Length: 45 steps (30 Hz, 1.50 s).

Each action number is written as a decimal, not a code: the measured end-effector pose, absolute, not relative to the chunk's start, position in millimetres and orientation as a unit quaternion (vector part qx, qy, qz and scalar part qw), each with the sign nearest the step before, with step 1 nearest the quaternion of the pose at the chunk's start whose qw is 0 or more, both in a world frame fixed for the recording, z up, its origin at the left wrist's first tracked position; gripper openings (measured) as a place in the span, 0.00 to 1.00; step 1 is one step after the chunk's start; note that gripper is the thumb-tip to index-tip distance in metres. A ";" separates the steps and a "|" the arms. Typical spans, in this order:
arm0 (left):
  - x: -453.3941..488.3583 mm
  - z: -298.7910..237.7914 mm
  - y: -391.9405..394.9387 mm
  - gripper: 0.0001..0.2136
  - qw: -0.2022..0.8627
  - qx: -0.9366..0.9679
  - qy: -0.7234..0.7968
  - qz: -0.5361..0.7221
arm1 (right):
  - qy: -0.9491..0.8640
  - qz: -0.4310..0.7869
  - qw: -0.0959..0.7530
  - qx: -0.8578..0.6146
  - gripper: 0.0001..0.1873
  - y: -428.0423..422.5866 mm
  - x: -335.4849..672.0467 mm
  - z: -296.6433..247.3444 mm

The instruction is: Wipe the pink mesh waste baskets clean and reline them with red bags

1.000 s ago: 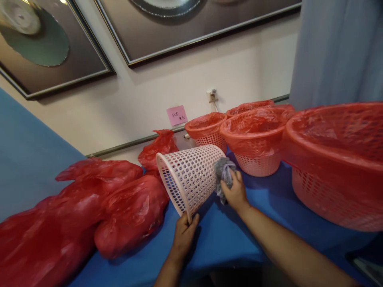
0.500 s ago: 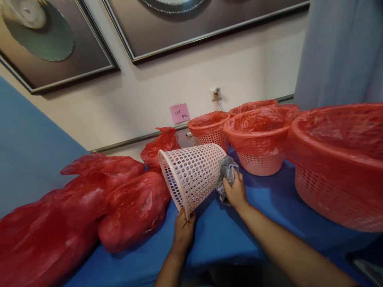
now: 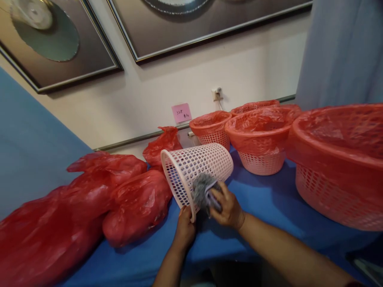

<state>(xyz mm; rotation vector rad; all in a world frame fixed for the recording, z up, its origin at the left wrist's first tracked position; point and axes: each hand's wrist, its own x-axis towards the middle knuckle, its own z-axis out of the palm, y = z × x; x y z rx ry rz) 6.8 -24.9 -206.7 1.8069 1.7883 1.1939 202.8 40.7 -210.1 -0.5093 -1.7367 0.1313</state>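
Observation:
A pale pink perforated plastic wastebasket (image 3: 200, 157) lies tipped on its side, its wide mouth facing left and its base to the right. My left hand (image 3: 184, 229) is closed on the lower edge of its rim. In my right hand (image 3: 229, 207) is a bunched grey cloth (image 3: 205, 193), pressed against the basket's side close to the rim. The cloth covers part of the holes there. Some fingers of both hands are hidden.
Red plastic bags (image 3: 137, 207) lie bunched at the left. On the right stand several baskets lined with red bags, including a large one (image 3: 338, 199). A blue cloth (image 3: 254, 243) covers the table. A pink note (image 3: 181, 113) and a socket (image 3: 217, 95) are on the wall.
My right hand has moved the cloth left along the basket, from near its base to near the rim. My left hand still grips the rim.

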 end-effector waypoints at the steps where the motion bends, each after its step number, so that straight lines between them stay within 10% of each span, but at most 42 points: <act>1: 4.8 -204.8 -25.6 0.15 0.168 0.639 0.625 0.416 | -0.719 0.084 0.624 -0.292 0.28 51.1 205.5 -211.1; 6: -4.3 -194.3 -29.0 0.17 0.171 0.681 0.610 0.367 | -0.562 0.158 0.639 -0.501 0.28 94.3 225.1 -212.8; 13: 13.8 -147.4 -44.9 0.34 0.306 0.681 0.580 0.327 | -0.744 0.080 0.600 -0.282 0.30 34.0 214.6 -207.6; 26: 32.8 -128.4 -75.7 0.26 0.297 0.683 0.534 0.400 | -0.799 0.056 0.564 -0.200 0.33 -37.4 222.1 -199.0; 34: 28.7 -145.9 -76.3 0.30 0.305 0.650 0.563 0.408 | -0.555 0.117 0.611 -0.552 0.26 40.4 257.2 -217.7; 45: 24.2 -169.5 -72.2 0.26 0.310 0.657 0.553 0.409 | -0.767 0.097 0.572 -0.274 0.31 -33.5 211.4 -187.3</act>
